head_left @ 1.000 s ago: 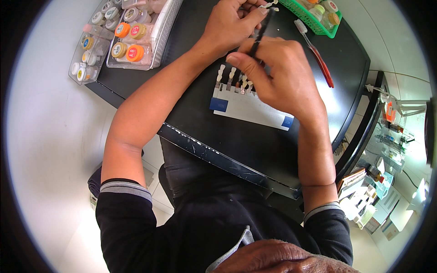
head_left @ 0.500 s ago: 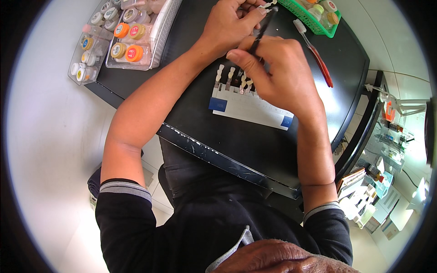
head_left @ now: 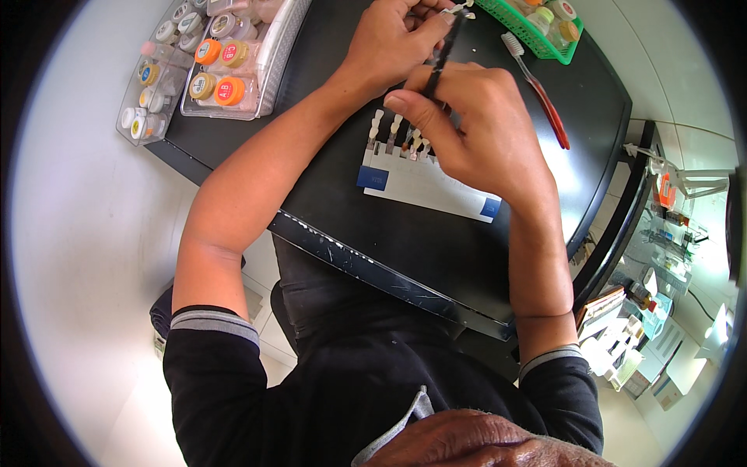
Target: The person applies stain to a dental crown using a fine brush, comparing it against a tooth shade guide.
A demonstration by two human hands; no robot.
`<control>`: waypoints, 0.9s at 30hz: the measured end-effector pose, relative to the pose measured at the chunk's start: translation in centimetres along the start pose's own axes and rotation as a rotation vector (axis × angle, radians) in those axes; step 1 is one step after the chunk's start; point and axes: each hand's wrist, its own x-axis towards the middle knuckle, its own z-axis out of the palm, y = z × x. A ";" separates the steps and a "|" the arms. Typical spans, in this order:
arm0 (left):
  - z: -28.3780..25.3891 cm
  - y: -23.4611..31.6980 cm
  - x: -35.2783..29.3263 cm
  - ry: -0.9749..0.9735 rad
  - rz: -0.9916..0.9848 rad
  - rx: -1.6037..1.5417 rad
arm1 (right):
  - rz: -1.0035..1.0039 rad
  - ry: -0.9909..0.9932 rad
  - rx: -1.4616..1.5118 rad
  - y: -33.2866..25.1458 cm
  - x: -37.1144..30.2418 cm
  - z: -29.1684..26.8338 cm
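My left hand (head_left: 397, 43) is at the far edge of the view, its fingers closed on a small whitish, tooth-coloured piece (head_left: 452, 11), mostly hidden by the fingertips. My right hand (head_left: 490, 117) grips a slim black-handled tool (head_left: 446, 53). The tool's far end meets or overlaps the whitish piece; I cannot tell its tip's kind. Below the right hand lies a tooth shade guide (head_left: 432, 180), a pale metal strip with blue ends. Several tooth-shaped tabs (head_left: 377, 124) stand along its far edge, some covered by my right hand.
A red-handled toothbrush (head_left: 545, 97) lies to the right on the black table (head_left: 342, 210). Small jars fill a green basket (head_left: 556, 54) at the far right and a white tray (head_left: 268, 89) at the far left. Beside that tray is a clear box (head_left: 128, 105) of jars.
The black-handled tool has shifted slightly and looks more upright, its far end nearer the whitish piece. My right hand has moved very little; my left hand stays in place.
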 end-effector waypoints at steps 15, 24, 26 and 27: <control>-0.1 0.5 -0.3 0.006 0.013 -0.012 | -0.005 0.022 0.021 0.1 0.1 0.1; -0.4 -1.0 0.1 0.014 0.174 -0.032 | 0.144 -0.038 0.135 -0.6 0.1 -0.3; -0.2 -0.3 -0.1 -0.009 0.076 -0.065 | 0.126 -0.077 0.090 -0.4 -0.1 -0.2; -0.2 0.0 -0.1 -0.011 0.078 -0.066 | 0.106 -0.117 0.049 -0.3 -0.2 -0.2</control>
